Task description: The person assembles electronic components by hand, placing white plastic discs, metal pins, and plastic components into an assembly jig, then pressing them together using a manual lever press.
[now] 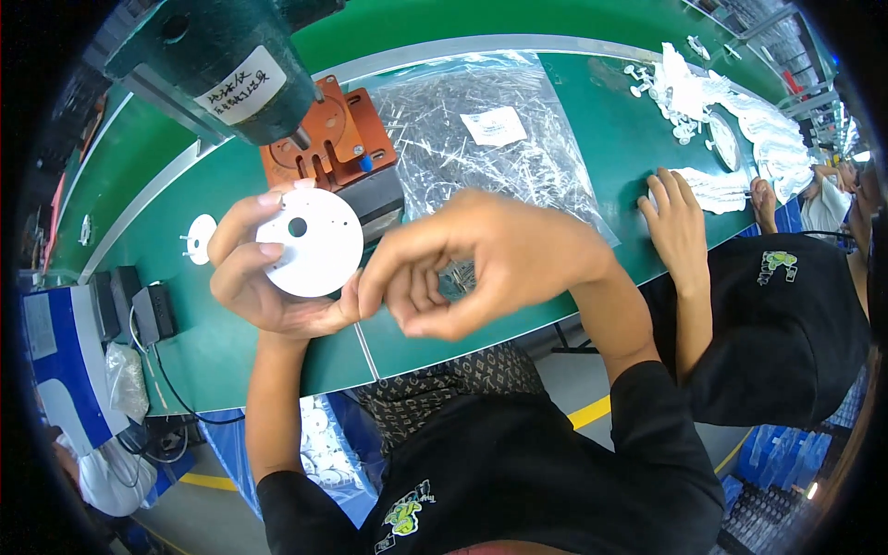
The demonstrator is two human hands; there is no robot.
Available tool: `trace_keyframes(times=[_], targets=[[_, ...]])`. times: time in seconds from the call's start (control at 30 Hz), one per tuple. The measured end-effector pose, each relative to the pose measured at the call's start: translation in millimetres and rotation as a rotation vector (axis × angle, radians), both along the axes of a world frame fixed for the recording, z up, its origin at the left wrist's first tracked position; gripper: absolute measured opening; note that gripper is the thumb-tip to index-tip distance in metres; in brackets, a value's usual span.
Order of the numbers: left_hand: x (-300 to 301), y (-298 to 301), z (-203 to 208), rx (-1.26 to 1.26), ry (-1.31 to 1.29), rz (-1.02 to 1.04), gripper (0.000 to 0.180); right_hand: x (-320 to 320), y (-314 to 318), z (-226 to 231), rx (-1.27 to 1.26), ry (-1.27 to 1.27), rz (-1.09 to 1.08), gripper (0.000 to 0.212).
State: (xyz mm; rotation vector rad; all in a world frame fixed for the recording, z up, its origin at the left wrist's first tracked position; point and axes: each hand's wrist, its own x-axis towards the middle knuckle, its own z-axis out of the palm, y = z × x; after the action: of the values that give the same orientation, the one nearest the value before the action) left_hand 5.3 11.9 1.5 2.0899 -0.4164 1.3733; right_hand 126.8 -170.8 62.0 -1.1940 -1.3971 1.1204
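My left hand (254, 264) grips a flat white disc (319, 245) with a dark round hole near its middle and a few smaller holes. Its fingers lie over the left part of the disc, and the thumb is below the lower edge. Just right of the disc is my right hand (490, 264), curled and slightly blurred, its fingertips by the left thumb. Small metal pins (458, 276) show inside the curl of that hand. A green press machine (217, 69) stands beyond the left hand, above an orange metal fixture (338, 139) with slots.
A clear plastic bag (490, 157) full of thin metal pins lies behind my right hand. Another white disc (200, 239) rests left of my left hand. At right, a co-worker's hand (675, 217) is near white parts (680, 92). Below the table is a blue-lined container (338, 462) of white parts.
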Motion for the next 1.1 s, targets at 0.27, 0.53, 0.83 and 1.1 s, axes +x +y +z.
trace_keyframes(times=[0.27, 0.53, 0.83, 1.1], targets=[[5.5, -14.6, -6.4, -0.114, 0.171, -0.265, 0.082, 9.0, 14.6, -21.2, 0.631, -0.177, -0.756, 0.015], [2.5, -16.6, -9.6, -0.081, 0.230, -0.207, 0.085, 3.6, 21.3, -24.6, 0.737, -0.540, -0.808, 0.010], [-1.2, -17.3, -6.1, -0.028, 0.282, -0.149, 0.084, 2.5, 19.3, -25.8, 0.761, -0.568, -0.795, 0.016], [-4.9, -18.8, -5.1, -0.059, 0.333, -0.100, 0.085, 3.5, 24.5, -28.7, 0.875, -0.658, -0.799, 0.017]])
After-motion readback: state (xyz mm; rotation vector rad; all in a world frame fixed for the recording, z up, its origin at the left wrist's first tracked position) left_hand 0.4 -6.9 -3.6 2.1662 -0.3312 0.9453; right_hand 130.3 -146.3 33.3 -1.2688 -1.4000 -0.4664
